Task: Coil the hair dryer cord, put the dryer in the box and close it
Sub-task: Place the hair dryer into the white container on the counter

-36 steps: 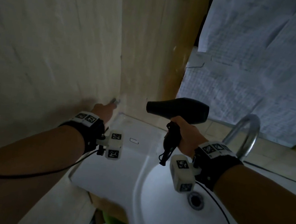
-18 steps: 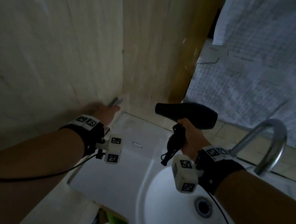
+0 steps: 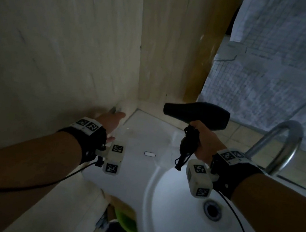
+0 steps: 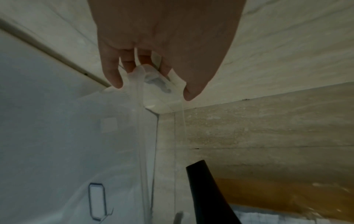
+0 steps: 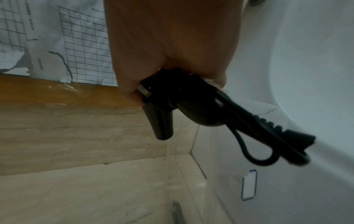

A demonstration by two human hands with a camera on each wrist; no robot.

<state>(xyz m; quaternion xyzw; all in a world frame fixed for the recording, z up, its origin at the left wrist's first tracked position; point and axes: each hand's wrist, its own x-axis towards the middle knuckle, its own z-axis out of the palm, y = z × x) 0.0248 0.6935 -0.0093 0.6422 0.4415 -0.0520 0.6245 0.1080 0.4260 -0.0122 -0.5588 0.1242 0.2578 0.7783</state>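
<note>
The right hand [image 3: 202, 140] is wrapped round the folded handle of the black plastic hair dryer [image 3: 197, 114], with the bundled black cord [image 3: 187, 147] pinned against the handle under the same fingers. The dryer is held in the air above the far left rim of the white ceramic washbasin [image 3: 164, 214], nozzle pointing left. In the right wrist view a short loop of cord [image 5: 254, 154] and its ribbed strain relief hang loose below the fist.

The left hand [image 4: 153, 45] reaches to the far left corner, where the beige tiled wall [image 3: 60, 45] meets the basin. Its fingers [image 4: 112, 72] and thumb close on the edge of a clear plastic storage box [image 4: 153, 84], pinching what looks like the lid or a latch tab. The box is see-through, so I cannot tell whether the lid is already raised.

Coiling seems done, and the step in hand is opening the box. Next, the left hand must hold the lid clear while the right carries the dryer left and lowers it in, nozzle first. The loose loop needs tucking inside, or it may catch under the lid when it shuts
</note>
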